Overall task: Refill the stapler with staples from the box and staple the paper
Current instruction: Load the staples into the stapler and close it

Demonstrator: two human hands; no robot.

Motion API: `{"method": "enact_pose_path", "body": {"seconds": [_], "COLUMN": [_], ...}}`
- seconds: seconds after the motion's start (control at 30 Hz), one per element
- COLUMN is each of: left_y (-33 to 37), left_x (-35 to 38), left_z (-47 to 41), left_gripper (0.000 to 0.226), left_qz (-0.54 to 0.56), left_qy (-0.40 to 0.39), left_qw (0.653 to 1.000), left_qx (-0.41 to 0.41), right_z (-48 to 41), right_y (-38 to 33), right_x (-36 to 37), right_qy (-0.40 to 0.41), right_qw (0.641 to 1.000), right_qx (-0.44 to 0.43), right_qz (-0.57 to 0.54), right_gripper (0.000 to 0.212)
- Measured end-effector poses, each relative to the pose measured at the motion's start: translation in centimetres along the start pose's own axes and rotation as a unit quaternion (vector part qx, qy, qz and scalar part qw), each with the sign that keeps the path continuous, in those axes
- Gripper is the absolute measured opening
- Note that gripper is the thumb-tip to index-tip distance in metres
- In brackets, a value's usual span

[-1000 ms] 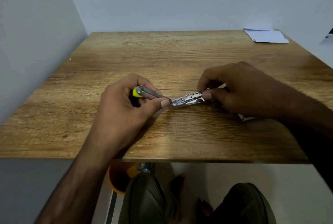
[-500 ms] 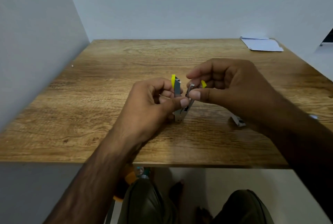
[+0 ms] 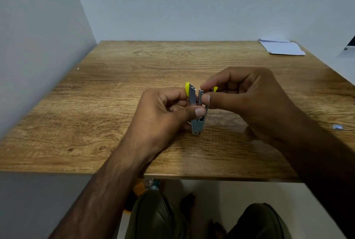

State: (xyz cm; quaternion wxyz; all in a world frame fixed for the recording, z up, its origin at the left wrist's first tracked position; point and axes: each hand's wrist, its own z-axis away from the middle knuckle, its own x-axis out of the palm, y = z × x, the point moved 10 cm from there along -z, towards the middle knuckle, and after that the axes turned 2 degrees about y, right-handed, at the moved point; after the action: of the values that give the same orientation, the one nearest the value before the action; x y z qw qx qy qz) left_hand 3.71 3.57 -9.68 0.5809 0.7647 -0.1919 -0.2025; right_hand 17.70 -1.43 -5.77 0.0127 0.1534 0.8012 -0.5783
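A small silver stapler (image 3: 197,121) with yellow ends stands upright on its hinge end on the wooden table (image 3: 115,104), its two arms close together, with a narrow gap at the top. My left hand (image 3: 165,115) grips the left arm, thumb across the metal body. My right hand (image 3: 244,96) pinches the top of the right arm between thumb and forefinger. White sheets of paper (image 3: 282,47) lie at the table's far right corner. A small pale object (image 3: 337,126), maybe the staple box, peeks out beside my right forearm.
Grey walls close the table on the left and at the back. The table's near edge runs just in front of my knees (image 3: 159,217). A tiny white speck (image 3: 78,68) lies near the left edge.
The stapler was held spread out flat a second ago. It has since been turned upright and its two arms have been brought together. Both hands moved closer to each other.
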Motion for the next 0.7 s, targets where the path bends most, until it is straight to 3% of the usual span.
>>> {"method": "enact_pose_path", "body": {"seconds": [0.37,0.53,0.7], "left_y": [1.4,1.6,1.8], "left_x": [0.6,1.1,0.7], "left_z": [0.0,0.0,-0.1], "left_gripper": [0.008,0.012,0.013], "left_qz": [-0.112,-0.081,-0.063], "left_qy": [0.022,-0.005,-0.017], "left_qw": [0.993,0.996,0.997], "left_qx": [0.032,0.022,0.029], "right_z": [0.1,0.0,-0.2], "right_y": [-0.5,-0.7,-0.1], "right_x": [-0.5,-0.8,-1.1], "right_qy": [-0.006,-0.020,-0.048], "right_qw": [1.000,1.000,0.999], "right_qx": [0.005,0.001,0.022], "right_qz": [0.018,0.005,0.006], "right_gripper": [0.017,0.018,0.033]}}
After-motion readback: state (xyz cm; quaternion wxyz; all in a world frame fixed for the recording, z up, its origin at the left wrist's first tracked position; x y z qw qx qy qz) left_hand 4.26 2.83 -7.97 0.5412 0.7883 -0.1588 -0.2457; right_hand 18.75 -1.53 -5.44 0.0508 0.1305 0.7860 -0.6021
